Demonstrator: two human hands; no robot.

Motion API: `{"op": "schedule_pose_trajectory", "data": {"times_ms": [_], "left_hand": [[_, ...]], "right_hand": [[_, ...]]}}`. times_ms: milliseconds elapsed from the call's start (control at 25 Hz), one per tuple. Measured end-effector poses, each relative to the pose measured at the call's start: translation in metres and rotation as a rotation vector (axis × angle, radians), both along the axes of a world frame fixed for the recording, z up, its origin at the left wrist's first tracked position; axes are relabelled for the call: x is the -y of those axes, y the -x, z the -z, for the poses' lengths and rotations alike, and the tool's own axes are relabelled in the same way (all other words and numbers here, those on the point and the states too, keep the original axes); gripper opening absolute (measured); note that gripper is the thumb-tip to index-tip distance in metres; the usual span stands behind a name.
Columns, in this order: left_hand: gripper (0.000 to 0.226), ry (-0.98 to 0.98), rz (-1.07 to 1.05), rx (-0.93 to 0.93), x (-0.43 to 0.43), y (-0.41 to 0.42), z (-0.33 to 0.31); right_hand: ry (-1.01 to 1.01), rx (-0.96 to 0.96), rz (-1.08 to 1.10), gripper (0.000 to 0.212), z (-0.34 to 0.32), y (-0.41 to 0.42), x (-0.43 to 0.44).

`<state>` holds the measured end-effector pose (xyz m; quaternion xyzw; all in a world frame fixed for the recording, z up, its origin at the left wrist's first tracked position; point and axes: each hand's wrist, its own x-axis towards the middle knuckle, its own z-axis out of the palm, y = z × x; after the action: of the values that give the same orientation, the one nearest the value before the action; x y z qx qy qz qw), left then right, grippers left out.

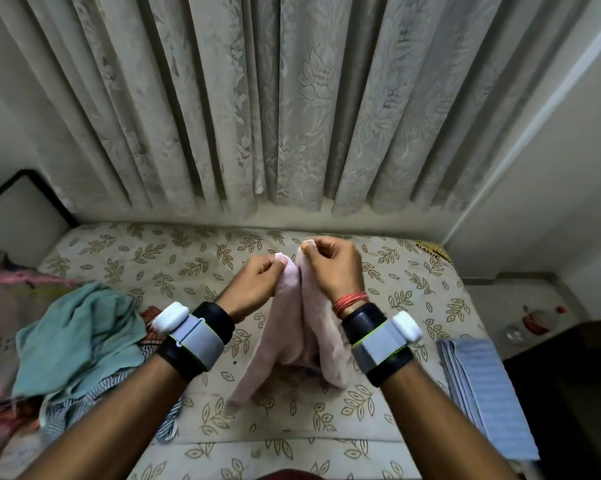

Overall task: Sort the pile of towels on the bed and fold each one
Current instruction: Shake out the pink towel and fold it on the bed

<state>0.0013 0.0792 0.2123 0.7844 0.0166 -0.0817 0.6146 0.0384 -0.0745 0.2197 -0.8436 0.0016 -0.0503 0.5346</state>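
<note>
A pale pink towel point(292, 341) hangs above the middle of the bed, its lower ends draping onto the mattress. My left hand point(257, 284) pinches one top corner and my right hand point(330, 268) pinches the other, the two corners held close together. At the left lies a pile of towels point(81, 341) with a teal one on top and a striped one under it. A folded blue-grey striped towel point(479, 386) lies at the bed's right edge.
The bed point(174, 271) has a beige leaf-print cover. Lace curtains point(292, 98) hang behind it. A pink floral cloth point(5, 292) lies at the far left. A dark piece of furniture point(569, 393) stands close to the right of the bed.
</note>
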Motion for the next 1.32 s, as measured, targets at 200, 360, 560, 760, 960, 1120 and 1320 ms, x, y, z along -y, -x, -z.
{"op": "schedule_pose_trajectory", "data": {"times_ms": [200, 360, 560, 760, 960, 1120, 1320], "left_hand": [[0.035, 0.029, 0.004, 0.026, 0.012, 0.012, -0.003], [0.034, 0.070, -0.015, -0.038, 0.009, 0.019, -0.003], [0.033, 0.216, -0.067, -0.068, 0.016, 0.027, -0.009], [0.039, 0.360, -0.130, -0.216, 0.012, 0.025, -0.020], [0.032, 0.383, -0.130, -0.223, 0.001, 0.019, -0.027], [0.034, 0.347, -0.134, -0.205, -0.007, 0.014, -0.022], [0.034, 0.305, -0.133, -0.150, -0.006, 0.008, -0.024]], "right_hand": [[0.146, 0.084, -0.101, 0.025, 0.005, 0.039, -0.019], [0.060, 0.143, -0.094, 0.023, 0.007, 0.052, -0.020], [-0.005, 0.165, -0.091, 0.027, 0.014, 0.059, -0.026], [-0.008, 0.104, -0.186, 0.036, 0.017, 0.058, -0.023], [0.048, 0.147, -0.202, 0.045, 0.019, 0.052, -0.021], [0.022, 0.207, -0.206, 0.035, 0.020, 0.050, -0.019], [0.013, 0.217, -0.190, 0.033, 0.020, 0.046, -0.018]]}}
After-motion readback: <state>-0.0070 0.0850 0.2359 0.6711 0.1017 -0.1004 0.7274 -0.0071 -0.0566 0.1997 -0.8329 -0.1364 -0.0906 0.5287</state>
